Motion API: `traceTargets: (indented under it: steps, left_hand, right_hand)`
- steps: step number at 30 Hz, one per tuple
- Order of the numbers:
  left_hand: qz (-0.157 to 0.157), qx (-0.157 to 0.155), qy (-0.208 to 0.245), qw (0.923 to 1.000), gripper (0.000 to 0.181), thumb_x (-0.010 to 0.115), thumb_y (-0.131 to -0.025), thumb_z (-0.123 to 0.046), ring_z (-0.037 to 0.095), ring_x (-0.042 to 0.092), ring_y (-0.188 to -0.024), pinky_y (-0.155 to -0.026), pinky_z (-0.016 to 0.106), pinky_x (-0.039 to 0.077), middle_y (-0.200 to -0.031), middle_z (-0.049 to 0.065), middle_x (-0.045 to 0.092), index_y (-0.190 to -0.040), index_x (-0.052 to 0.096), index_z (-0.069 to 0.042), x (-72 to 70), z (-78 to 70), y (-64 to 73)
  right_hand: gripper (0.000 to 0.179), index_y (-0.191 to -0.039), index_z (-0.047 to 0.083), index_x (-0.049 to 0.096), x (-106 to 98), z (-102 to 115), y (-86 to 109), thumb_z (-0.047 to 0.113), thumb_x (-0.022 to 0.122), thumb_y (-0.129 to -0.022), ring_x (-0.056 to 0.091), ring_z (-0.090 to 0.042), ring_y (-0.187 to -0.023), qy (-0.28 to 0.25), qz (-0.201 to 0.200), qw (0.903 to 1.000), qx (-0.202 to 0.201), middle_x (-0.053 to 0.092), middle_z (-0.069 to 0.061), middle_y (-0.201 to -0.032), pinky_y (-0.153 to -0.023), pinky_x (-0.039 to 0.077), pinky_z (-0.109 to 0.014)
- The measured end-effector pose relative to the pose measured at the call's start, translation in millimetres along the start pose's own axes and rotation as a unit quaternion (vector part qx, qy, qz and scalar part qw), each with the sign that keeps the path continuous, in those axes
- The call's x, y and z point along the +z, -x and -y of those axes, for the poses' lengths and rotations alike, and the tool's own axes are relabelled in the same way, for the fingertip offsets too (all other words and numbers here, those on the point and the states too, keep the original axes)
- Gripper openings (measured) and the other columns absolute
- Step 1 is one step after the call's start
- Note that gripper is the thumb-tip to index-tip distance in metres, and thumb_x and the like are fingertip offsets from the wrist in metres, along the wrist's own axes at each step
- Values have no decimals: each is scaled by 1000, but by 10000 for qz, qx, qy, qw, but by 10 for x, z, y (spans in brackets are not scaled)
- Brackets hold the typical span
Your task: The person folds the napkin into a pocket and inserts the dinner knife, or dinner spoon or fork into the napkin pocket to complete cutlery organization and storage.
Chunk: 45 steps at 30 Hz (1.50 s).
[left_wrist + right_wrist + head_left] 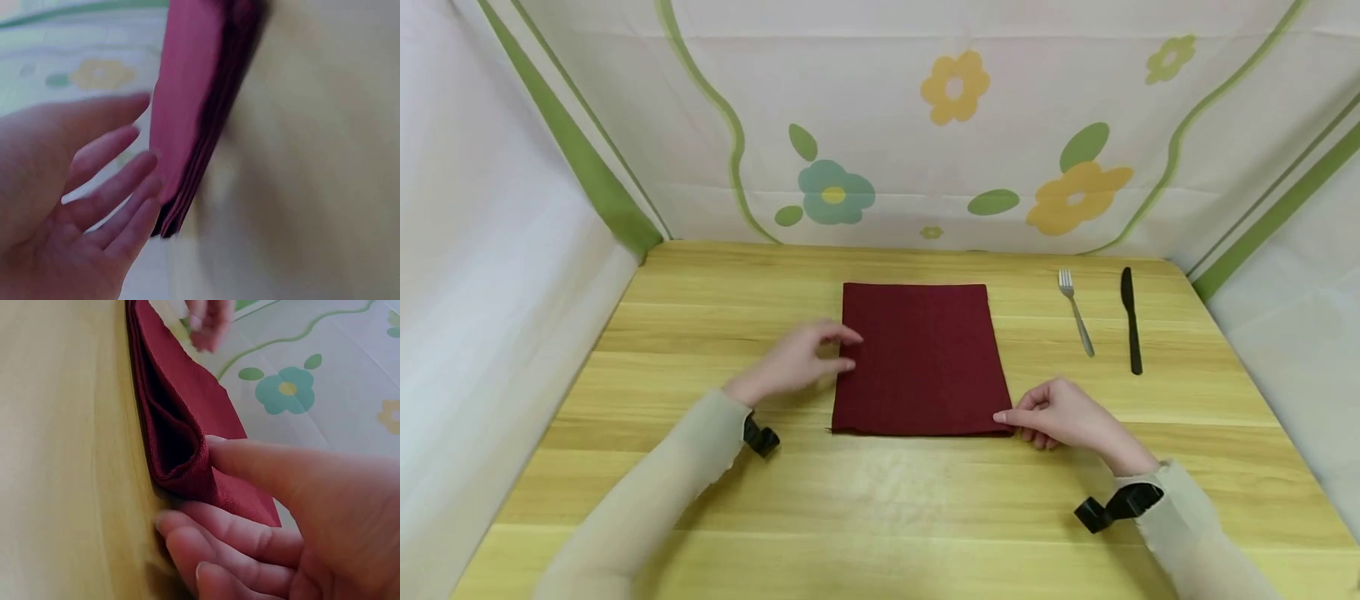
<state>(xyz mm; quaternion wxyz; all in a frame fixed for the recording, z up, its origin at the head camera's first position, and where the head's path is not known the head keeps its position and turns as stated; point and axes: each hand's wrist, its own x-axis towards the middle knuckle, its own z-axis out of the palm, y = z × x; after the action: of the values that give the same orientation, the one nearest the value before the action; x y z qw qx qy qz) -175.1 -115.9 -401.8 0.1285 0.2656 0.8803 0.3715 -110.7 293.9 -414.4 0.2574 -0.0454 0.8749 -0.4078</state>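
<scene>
A dark red cloth (921,358), folded into a near square, lies flat on the wooden table. Its layered folds show along the edge in the left wrist view. The right hand (1067,421) is at the near right corner, pinching it with the thumb on top and the fingers at the underside; in the right wrist view the folded cloth (181,412) loops open beside the thumb. Over the left edge hovers the left hand (797,358), its fingers loosely spread and holding nothing. In the left wrist view these fingers (119,194) are beside the cloth (187,94).
A silver fork (1077,312) and a black knife (1131,321) lie side by side at the back right of the table (880,517). A white curtain (880,108) with printed flowers hangs behind the table. Each wrist carries a black camera band.
</scene>
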Motion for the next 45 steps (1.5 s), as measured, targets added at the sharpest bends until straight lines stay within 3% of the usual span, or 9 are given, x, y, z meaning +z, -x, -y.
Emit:
traceTargets:
  steps: [4, 7, 12, 16, 24, 31, 35, 40, 45]
  left_hand:
    - [-753, -234, -47, 9969, 38, 70, -100, -16, 32, 56, -120, -104, 47, 45, -130, 15, 64, -135, 63, -2, -145, 111, -274]
    - [-1076, -428, -275, 9929, 38, 67, -101, -17, 32, 57, -119, -103, 47, 45, -129, 17, 63, -136, 62, -2, -205, 166, -464]
    - [-1064, -740, -533, 9901, 40, 64, -103, -17, 33, 57, -121, -102, 46, 47, -133, 16, 61, -140, 60, -3, -227, 223, -702]
    - [-934, -1006, -656, 9884, 37, 64, -102, -13, 33, 57, -118, -99, 44, 49, -133, 17, 58, -138, 62, -1, -217, 299, -816]
    - [-668, -1166, -942, 9864, 29, 65, -101, -12, 32, 54, -122, -103, 44, 44, -129, 16, 62, -127, 69, 0, -210, 400, -933]
    - [-596, -1292, -1106, 9836, 24, 64, -101, -9, 31, 57, -115, -98, 43, 47, -123, 16, 64, -122, 68, 0, -195, 352, -1002]
    - [-634, -1255, -819, 9867, 22, 62, -101, -6, 31, 58, -110, -95, 43, 49, -117, 17, 64, -121, 67, 1, -190, 365, -1000]
    - [-639, -1298, -283, 9891, 25, 60, -101, -4, 32, 58, -113, -97, 43, 48, -122, 19, 65, -124, 68, 4, -218, 413, -946]
    - [-618, -1402, 268, 9878, 24, 64, -101, -10, 29, 61, -111, -95, 42, 49, -119, 15, 67, -122, 71, 0, -313, 470, -855]
  right_hand:
    - [39, -79, 7, 77, 24, 11, 35, 44, 76, -92, 67, -22, -57, 9, 112, 9999, -17, 69, -6, -68, -52, 57, -35]
    - [38, -79, 7, 76, 41, 18, 37, 42, 77, -92, 67, -22, -58, -57, 110, 9999, -10, 69, -6, -69, -53, 57, -35]
    - [35, -78, 6, 75, 66, 28, 30, 39, 79, -90, 66, -22, -58, -129, 62, 9999, 2, 68, -6, -68, -53, 57, -34]
    - [34, -78, 6, 74, 86, 38, 36, 37, 80, -89, 66, -21, -58, -136, 0, 9999, 12, 68, -6, -68, -52, 57, -34]
    - [33, -78, 4, 71, 107, 41, 64, 34, 82, -89, 65, -21, -59, -196, -32, 9997, -114, 68, -6, -66, -52, 56, -32]
    - [33, -80, 3, 70, 114, 5, 70, 32, 80, -91, 68, -24, -63, -362, 45, 9987, -366, 69, -7, -68, -56, 58, -34]
    - [32, -85, 2, 69, 100, -30, 64, 32, 78, -92, 69, -26, -66, -616, 143, 9972, -399, 70, -9, -70, -58, 59, -36]
    - [29, -96, -3, 67, 50, -128, 36, 25, 76, -95, 70, -27, -73, -1143, 285, 9919, -468, 72, -14, -79, -64, 60, -37]
    - [28, -104, -8, 63, -37, -219, -15, 16, 74, -96, 71, -26, -78, -1581, 117, 9861, -495, 74, -19, -89, -69, 61, -36]
